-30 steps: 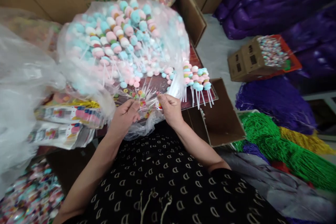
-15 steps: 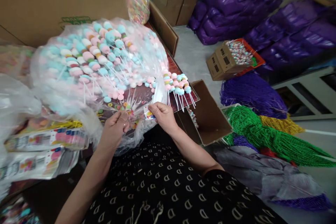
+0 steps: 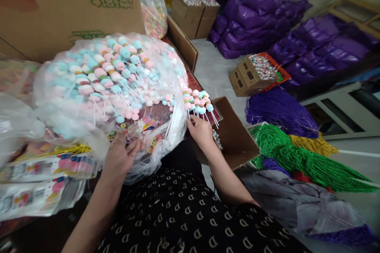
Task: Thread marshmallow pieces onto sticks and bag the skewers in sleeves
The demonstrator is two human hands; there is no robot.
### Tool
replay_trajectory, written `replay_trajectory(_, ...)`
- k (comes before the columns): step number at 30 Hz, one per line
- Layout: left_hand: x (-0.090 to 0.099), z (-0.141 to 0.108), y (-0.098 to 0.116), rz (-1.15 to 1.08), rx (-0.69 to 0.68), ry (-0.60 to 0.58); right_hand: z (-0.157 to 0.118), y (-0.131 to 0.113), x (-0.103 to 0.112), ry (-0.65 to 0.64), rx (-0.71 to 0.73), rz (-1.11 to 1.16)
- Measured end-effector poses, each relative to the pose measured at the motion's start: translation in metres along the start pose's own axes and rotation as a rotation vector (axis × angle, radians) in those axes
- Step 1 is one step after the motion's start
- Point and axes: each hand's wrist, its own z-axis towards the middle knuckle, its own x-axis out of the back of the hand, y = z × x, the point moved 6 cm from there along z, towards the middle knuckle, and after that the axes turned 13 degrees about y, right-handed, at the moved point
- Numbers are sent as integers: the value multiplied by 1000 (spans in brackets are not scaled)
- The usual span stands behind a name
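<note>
In the head view, the two hands are apart. The left hand (image 3: 120, 158) lies on the clear plastic bag (image 3: 142, 172) with its fingers spread. The right hand (image 3: 202, 132) is at the sticks of a bunch of pastel candy skewers (image 3: 197, 102), but I cannot tell if it grips them. This bunch sits just outside the bag's right edge, and many more skewers are inside. Right of the bag stands an open cardboard box (image 3: 234, 134), and beyond it lie purple bead strands (image 3: 279, 108) and green bead strands (image 3: 305, 158). Left of the bag are printed packaging sheets (image 3: 44, 170).
</note>
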Motion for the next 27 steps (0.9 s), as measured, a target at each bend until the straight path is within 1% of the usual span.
replay_trajectory(2,1,1,2,-63,23,-6,0,3,2,31,-42,108)
replay_trajectory(6,2,3,4,-160,31,-37,-4,15,10,89,-214,414)
replay_trajectory(8,5,4,1,-229,85,-28,-9,18,16,125,-256,519)
replay_trajectory(10,8,6,-3,-293,185,5,-14,19,22,152,-249,605)
replay_trajectory(12,11,6,-5,-321,244,22,-19,19,27,145,-225,688)
replay_trajectory(14,12,7,-5,-304,255,10,-23,19,30,104,-189,753)
replay_trajectory(16,15,7,-5,-281,270,18,-27,15,33,53,-124,786)
replay_trajectory(19,22,7,-6,-280,304,60,-28,4,39,-2,-1,799)
replay_trajectory(21,25,7,-7,-274,296,65,-27,-6,45,-21,71,787)
replay_trajectory(24,28,7,-7,-243,269,29,-25,-20,53,-33,154,752)
replay_trajectory(27,29,7,-7,-226,238,30,-24,-27,57,-49,230,700)
